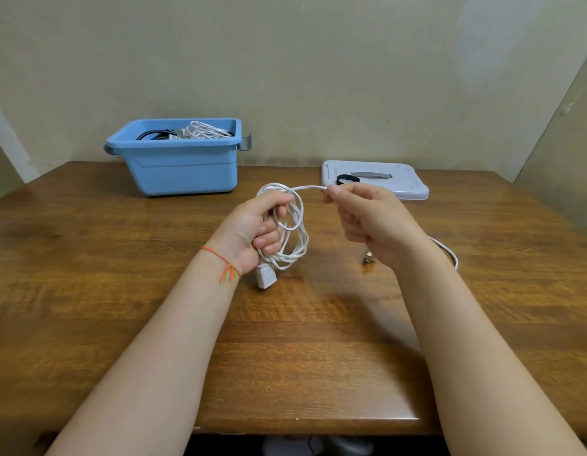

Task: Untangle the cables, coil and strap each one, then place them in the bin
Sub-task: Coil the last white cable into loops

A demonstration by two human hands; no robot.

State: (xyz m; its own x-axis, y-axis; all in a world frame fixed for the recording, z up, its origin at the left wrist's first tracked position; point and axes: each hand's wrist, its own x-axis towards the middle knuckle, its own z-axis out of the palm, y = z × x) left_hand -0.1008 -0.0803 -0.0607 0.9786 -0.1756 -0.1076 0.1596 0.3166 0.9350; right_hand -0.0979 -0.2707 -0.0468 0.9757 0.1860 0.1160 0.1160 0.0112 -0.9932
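Coiling stage: 2 bare hands work 1 white cable (pixel 295 232) above the wooden table (pixel 121 291).
Left hand (pixel 252 232): fingers curled tight round a bundle of several white loops; the cable's white plug end (pixel 265 276) hangs just below the heel of the hand.
Right hand (pixel 367 222): thumb and forefinger pinch the strand that runs out from the top of the coil; the other fingers are curled in.
Hand pose: both forearms reach forward from the near table edge; the hands sit level and near each other, apart, joined by the short taut strand.
Left wrist: 1 thin orange-and-green thread bracelet (pixel 224 263).
Cable tail: the free length passes behind the right wrist and lies on the table to its right; a small metal connector (pixel 369 258) lies on the table just left of that wrist.
Bin (pixel 183 166): 1 blue bin, far left on the table, open, holding white and black coiled cables; their number cannot be told.
Lid (pixel 400 182): 1 grey lid, flat on the far right of the table.
Strap (pixel 346 179): 1 black band lying on the lid.
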